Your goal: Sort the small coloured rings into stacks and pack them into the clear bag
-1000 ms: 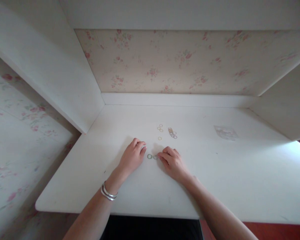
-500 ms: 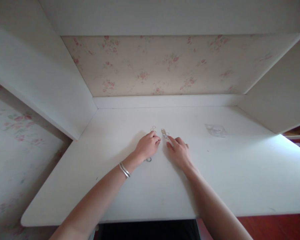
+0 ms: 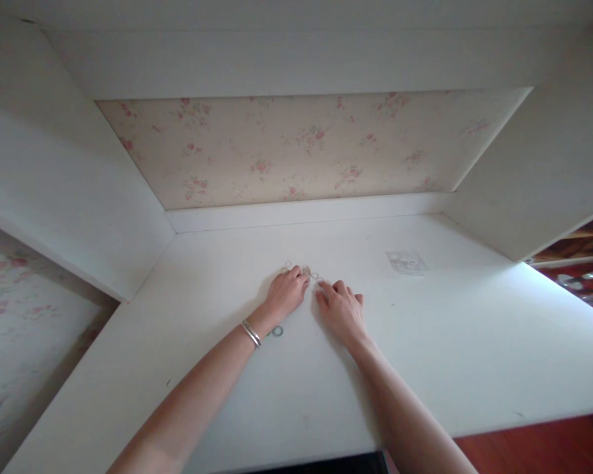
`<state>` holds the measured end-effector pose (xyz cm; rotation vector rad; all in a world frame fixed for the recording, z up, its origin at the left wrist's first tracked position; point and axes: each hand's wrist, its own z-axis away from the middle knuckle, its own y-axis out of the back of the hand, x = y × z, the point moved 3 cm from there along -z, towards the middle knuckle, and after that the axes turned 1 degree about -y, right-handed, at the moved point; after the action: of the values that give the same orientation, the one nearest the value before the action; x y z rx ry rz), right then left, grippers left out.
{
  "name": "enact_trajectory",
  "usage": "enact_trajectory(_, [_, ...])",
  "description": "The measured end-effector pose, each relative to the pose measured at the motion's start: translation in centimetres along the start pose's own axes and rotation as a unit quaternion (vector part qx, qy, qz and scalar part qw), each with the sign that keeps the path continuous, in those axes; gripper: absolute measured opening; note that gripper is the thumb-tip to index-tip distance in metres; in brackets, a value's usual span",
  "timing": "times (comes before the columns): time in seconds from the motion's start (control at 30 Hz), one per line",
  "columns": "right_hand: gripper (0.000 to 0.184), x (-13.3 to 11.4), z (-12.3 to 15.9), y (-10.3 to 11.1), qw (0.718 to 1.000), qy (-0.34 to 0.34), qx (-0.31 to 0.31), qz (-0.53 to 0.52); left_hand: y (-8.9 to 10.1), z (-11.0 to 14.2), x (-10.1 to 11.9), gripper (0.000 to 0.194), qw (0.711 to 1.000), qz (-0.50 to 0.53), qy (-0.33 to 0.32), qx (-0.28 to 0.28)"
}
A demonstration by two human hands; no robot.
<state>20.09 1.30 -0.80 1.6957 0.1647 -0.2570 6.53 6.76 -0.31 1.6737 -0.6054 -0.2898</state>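
Observation:
My left hand (image 3: 289, 290) is closed, its fingertips together beside a cluster of small rings (image 3: 306, 270) and covering part of them. What those fingers hold, if anything, is hidden. My right hand (image 3: 344, 309) lies just to the right, index finger stretched out to touch a thin loose ring (image 3: 315, 276) at the cluster's near end, thumb apart from it. A few pale yellowish rings (image 3: 288, 264) show just beyond my left knuckles. Below my left wrist lies a green ring (image 3: 277, 331), with another greenish edge partly hidden by the wrist.
A clear plastic bag (image 3: 406, 263) lies flat on the white desk (image 3: 454, 342), right of the rings. White panels stand at left and right, and a low back ledge (image 3: 306, 212) runs under floral wallpaper. A silver bangle (image 3: 252, 334) circles my left wrist.
Both hands have moved from the green rings out to the farther rings. My right hand has left the green ring it touched. The camera view has shifted, sliding the desk leftward and down.

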Motion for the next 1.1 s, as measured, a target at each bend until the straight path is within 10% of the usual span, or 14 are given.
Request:
enact_trajectory(0.33, [0.033, 0.2, 0.1, 0.2, 0.999, -0.021, 0.012, -0.038, 1.1, 0.7, 0.3, 0.02, 0.999, 0.034, -0.008, -0.037])
enact_trajectory(0.73, [0.032, 0.3, -0.3, -0.2, 0.995, -0.042, -0.014, -0.092, 3.2, 11.7, -1.6, 0.017, 0.984, 0.157, 0.039, 0.073])
enact_trajectory(1.1, [0.029, 0.2, -0.3, -1.3, 0.989, -0.063, -0.017, -0.13, 2.9, 12.4, -1.5, 0.018, 0.991, 0.129, -0.013, 0.042])
